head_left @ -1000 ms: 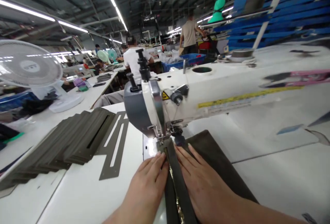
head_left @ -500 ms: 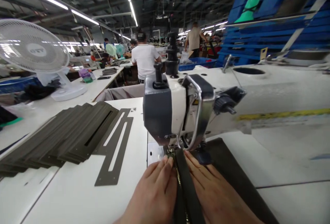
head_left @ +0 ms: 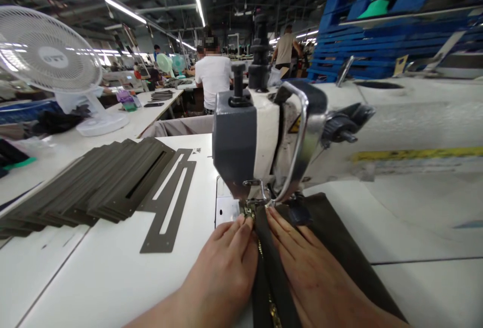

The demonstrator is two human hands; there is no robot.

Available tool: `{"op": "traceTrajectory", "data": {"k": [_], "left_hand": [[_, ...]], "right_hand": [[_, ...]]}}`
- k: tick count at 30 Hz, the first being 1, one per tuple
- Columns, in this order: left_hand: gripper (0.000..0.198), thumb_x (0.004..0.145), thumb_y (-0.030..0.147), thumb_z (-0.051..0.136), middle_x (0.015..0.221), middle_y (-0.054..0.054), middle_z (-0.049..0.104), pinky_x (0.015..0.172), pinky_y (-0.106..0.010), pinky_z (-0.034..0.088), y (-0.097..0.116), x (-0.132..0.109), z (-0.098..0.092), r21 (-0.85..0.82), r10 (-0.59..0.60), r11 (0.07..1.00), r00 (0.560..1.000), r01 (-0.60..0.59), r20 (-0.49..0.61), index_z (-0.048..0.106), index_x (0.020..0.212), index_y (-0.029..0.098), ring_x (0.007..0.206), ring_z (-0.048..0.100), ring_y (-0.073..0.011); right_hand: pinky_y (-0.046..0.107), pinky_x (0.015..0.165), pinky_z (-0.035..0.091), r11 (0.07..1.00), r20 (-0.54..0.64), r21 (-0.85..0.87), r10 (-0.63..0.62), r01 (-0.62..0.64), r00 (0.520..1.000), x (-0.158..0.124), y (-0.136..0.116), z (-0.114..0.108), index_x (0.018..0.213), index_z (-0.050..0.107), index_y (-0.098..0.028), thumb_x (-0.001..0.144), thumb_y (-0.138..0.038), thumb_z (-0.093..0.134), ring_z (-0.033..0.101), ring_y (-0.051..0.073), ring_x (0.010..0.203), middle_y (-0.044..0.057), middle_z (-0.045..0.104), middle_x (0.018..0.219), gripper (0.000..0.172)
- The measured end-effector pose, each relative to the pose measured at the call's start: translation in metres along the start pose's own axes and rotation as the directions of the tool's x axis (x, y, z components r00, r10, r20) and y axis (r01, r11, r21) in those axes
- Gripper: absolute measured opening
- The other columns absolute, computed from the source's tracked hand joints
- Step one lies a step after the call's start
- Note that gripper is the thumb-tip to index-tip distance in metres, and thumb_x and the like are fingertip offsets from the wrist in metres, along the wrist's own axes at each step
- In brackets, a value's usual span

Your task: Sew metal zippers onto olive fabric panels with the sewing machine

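Note:
A dark olive fabric piece point(head_left: 341, 235) lies under the head of the sewing machine point(head_left: 234, 147). Along it a zipper point(head_left: 260, 250) with gold teeth runs toward me, its gold slider point(head_left: 273, 310) near the bottom edge. My left hand point(head_left: 230, 265) has its fingers bunched on the zipper's left edge, close to the presser foot point(head_left: 249, 211). Flat on the fabric to the right of the zipper rests my right hand point(head_left: 311, 260), fingers stretched toward the needle area. The undersides of both hands are hidden.
Left of the machine lies a fanned stack of olive slotted panels point(head_left: 94, 182), with slotted pieces point(head_left: 177, 207) beside it. A white fan point(head_left: 101, 123) stands behind on the table. Blue pallets point(head_left: 320, 41) rise at the back right. A person in white point(head_left: 215, 79) sits ahead.
The view has tilted and shifted slightly, so the machine sits higher in it. Both hands keep their places beside the zipper. The gold slider now shows at the bottom.

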State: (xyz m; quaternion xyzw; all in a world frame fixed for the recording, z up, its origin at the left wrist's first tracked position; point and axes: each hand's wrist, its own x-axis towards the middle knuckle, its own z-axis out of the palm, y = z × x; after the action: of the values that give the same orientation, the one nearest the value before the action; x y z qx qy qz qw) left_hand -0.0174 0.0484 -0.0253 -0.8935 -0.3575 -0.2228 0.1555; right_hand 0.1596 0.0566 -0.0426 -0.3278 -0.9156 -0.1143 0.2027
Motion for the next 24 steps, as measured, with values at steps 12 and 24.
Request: {"op": "traceTrajectory", "data": {"k": [12,24], "left_hand": [[0.030,0.091,0.013,0.030,0.082,-0.011,0.060,0.067,-0.034,0.057,-0.009,0.005,0.007,-0.011,-0.057,0.998,0.998,0.057,0.012,0.060,0.085,0.006,0.078,0.061,-0.0214],[0.026,0.082,0.011,0.045,0.105,-0.011,0.060,0.083,-0.036,0.052,-0.014,-0.016,-0.013,-0.285,-0.058,0.954,0.991,0.090,0.118,0.057,0.105,0.015,0.099,0.058,-0.0211]], "right_hand": [[0.043,0.095,0.039,0.995,0.003,0.048,0.085,-0.085,0.996,0.008,0.002,0.002,0.121,0.051,-0.009,0.076,-0.011,0.039,0.045,0.024,0.117,0.014,0.053,0.122,0.047],[0.026,0.079,0.050,0.994,-0.451,0.022,-0.086,0.107,0.889,-0.034,-0.050,-0.006,0.083,0.064,-0.014,0.083,-0.010,0.038,0.062,0.014,0.076,0.004,0.068,0.075,0.027]]}}
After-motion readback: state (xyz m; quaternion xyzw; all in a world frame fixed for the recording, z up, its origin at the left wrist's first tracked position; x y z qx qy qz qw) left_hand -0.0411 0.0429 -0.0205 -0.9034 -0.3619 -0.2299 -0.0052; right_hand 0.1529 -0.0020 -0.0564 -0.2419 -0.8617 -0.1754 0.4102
